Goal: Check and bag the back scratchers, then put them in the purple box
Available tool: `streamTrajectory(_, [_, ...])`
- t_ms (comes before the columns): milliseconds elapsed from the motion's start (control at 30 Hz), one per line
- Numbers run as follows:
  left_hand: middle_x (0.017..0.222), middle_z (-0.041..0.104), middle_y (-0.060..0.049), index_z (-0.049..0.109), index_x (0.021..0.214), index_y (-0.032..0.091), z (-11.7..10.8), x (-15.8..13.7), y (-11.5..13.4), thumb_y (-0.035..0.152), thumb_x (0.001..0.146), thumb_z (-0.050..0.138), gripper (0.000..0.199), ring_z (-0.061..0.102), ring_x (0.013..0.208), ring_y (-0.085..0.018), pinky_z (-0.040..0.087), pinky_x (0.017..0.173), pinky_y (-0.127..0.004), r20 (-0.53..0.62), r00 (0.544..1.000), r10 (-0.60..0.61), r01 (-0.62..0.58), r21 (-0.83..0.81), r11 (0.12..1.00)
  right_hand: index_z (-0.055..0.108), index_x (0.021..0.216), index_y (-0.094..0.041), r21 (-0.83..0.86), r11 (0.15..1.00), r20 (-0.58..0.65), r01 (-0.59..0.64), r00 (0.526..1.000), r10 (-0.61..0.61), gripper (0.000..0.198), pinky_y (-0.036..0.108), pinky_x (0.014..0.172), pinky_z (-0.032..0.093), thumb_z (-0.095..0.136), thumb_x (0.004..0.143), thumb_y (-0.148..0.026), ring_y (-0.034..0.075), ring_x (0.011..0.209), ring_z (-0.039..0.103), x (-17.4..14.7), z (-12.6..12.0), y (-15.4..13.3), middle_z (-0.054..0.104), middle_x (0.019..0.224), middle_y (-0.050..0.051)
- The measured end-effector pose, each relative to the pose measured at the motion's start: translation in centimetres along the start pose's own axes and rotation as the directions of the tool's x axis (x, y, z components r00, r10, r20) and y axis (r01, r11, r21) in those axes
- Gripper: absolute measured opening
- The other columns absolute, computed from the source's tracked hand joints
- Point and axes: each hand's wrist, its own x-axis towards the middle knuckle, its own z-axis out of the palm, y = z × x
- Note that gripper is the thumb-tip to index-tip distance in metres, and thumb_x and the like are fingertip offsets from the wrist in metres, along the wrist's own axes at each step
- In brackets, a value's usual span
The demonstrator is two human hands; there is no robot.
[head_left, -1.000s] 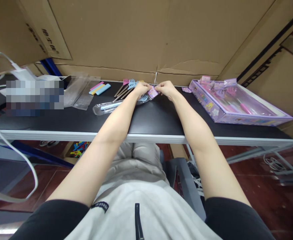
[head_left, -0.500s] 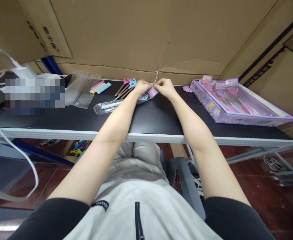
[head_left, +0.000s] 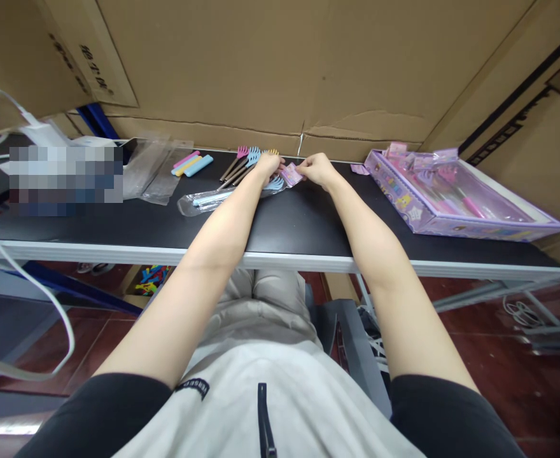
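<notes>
A small pink-purple printed card [head_left: 291, 175] sits between my two hands, at the end of a clear plastic bag [head_left: 188, 205]. Inside the bag lies a back scratcher with a light blue handle and claw [head_left: 275, 184]. My left hand [head_left: 269, 166] is closed, pinching the card's left edge. At the card's right edge, my right hand [head_left: 319, 170] is closed with thumb and fingertips together on it. Just behind my left wrist lie several loose claw-ended rods [head_left: 242, 166] with pink, blue and yellow heads, partly hidden by that hand.
Pink, yellow and blue handle sleeves [head_left: 198, 165] lie to the left, beside empty clear bags [head_left: 153, 178]. An open purple display box [head_left: 423, 216] with bagged scratchers stands at the right, near another small card [head_left: 359, 169]. Cardboard [head_left: 242, 76] walls the table's back.
My right hand has shifted slightly right and down, and more of the card shows between my hands. The bagged back scratcher stays nearly in place.
</notes>
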Motion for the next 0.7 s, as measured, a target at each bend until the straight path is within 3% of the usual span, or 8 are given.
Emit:
streamTrajectory(67, [0.059, 0.056, -0.005, 0.054, 0.063, 0.02, -0.1, -1.1, 1.1, 0.004, 0.092, 0.057, 0.033, 0.071, 0.083, -0.025, 0.051, 0.086, -0.037, -0.077, 0.995, -0.056, 0.064, 0.11, 0.992, 0.062, 0.071, -0.019, -0.044, 0.999, -0.015, 0.024, 1.0, -0.025, 0.023, 0.034, 0.083, 0.056, 0.081, 0.082, -0.011, 0.016, 0.069, 0.056, 0.4, -0.1, 0.4, 0.058, 0.062, 0.001])
streamTrajectory(133, [0.058, 0.056, -0.005, 0.053, 0.062, 0.02, -0.6, -2.3, 2.4, 0.005, 0.091, 0.061, 0.034, 0.072, 0.089, -0.027, 0.051, 0.089, -0.038, -0.081, 0.993, -0.087, 0.106, 0.267, 0.958, 0.063, 0.074, -0.019, -0.08, 0.995, -0.047, 0.059, 0.997, -0.063, 0.019, 0.034, 0.086, 0.057, 0.079, 0.084, -0.014, 0.017, 0.074, 0.059, 0.8, -0.2, 0.8, 0.059, 0.064, 0.001])
streamTrajectory(233, [0.062, 0.062, -0.006, 0.06, 0.059, 0.019, -2.1, -3.5, 4.3, 0.007, 0.086, 0.073, 0.031, 0.073, 0.095, -0.03, 0.052, 0.095, -0.04, 0.047, 0.99, -0.135, 0.09, 0.529, 0.844, 0.065, 0.077, -0.018, -0.107, 0.99, -0.114, 0.094, 0.988, -0.106, 0.017, 0.034, 0.093, 0.056, 0.078, 0.086, -0.014, 0.019, 0.084, 0.063, 1.2, -0.6, 0.8, 0.062, 0.07, 0.001])
streamTrajectory(300, [0.063, 0.063, -0.005, 0.066, 0.059, 0.018, -3.5, -4.0, 5.2, 0.006, 0.078, 0.08, 0.026, 0.074, 0.098, -0.031, 0.053, 0.095, -0.038, 0.124, 0.977, -0.174, 0.064, 0.607, 0.792, 0.064, 0.077, -0.018, -0.121, 0.988, -0.153, 0.097, 0.982, -0.115, 0.018, 0.034, 0.098, 0.055, 0.076, 0.087, -0.011, 0.02, 0.091, 0.065, 1.2, -1.0, 0.5, 0.064, 0.076, 0.004])
streamTrajectory(433, [0.063, 0.059, -0.003, 0.07, 0.058, 0.018, -5.8, -4.5, 5.8, -0.005, 0.064, 0.08, 0.025, 0.076, 0.102, -0.032, 0.054, 0.093, -0.032, 0.146, 0.971, -0.189, 0.081, 0.544, 0.835, 0.064, 0.079, -0.017, -0.145, 0.981, -0.195, 0.127, 0.969, -0.154, 0.018, 0.037, 0.106, 0.052, 0.073, 0.093, -0.012, 0.024, 0.103, 0.067, 1.0, -1.5, -0.1, 0.068, 0.089, 0.008])
streamTrajectory(567, [0.065, 0.059, -0.004, 0.069, 0.061, 0.016, -7.0, -4.7, 5.3, -0.001, 0.065, 0.08, 0.021, 0.074, 0.102, -0.033, 0.055, 0.094, -0.035, 0.134, 0.988, -0.072, -0.01, 0.529, 0.848, 0.066, 0.089, -0.018, -0.163, 0.965, -0.247, 0.203, 0.939, -0.24, 0.018, 0.043, 0.112, 0.051, 0.073, 0.1, -0.03, 0.027, 0.112, 0.068, 1.3, -1.7, 0.0, 0.072, 0.1, 0.01])
streamTrajectory(700, [0.067, 0.06, -0.004, 0.064, 0.065, 0.017, -7.6, -4.1, 4.8, 0.003, 0.068, 0.075, 0.019, 0.073, 0.098, -0.03, 0.058, 0.093, -0.039, -0.076, 0.993, 0.095, -0.064, 0.341, 0.938, 0.065, 0.108, -0.023, -0.236, 0.915, -0.306, 0.326, 0.869, -0.388, 0.033, 0.052, 0.12, 0.048, 0.069, 0.104, -0.055, 0.031, 0.123, 0.068, 1.8, -1.4, 0.0, 0.074, 0.116, 0.011])
